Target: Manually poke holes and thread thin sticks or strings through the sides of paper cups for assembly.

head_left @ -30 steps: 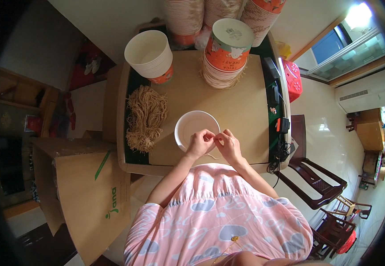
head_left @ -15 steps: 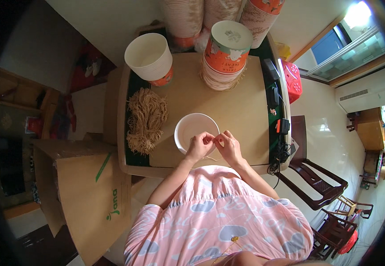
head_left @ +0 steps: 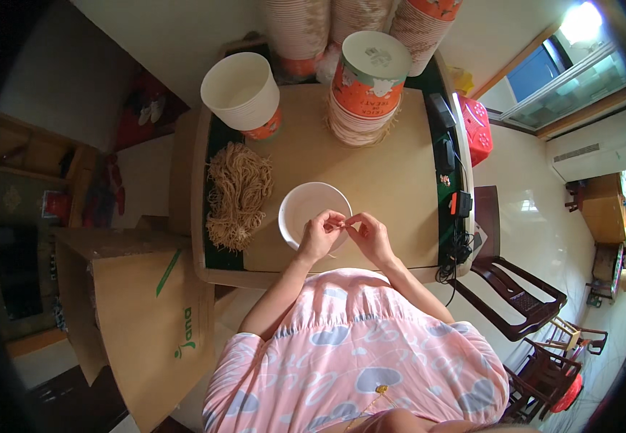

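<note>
Both hands, left hand (head_left: 320, 234) and right hand (head_left: 371, 237), each grip pinching a thin strand (head_left: 343, 225) over the white bowl (head_left: 306, 206) directly beneath; loose pinch could drop it onto the counter (head_left: 392, 173).

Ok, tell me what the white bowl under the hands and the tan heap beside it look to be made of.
The round white bowl looks like thin paper or foam: matte, no gloss, with a thin rolled rim. Which of the two, I cannot tell. The tan tangled heap of strings looks like straw-coloured fibre, perhaps raffia or twine: dull, wiry, loose strands.
</note>
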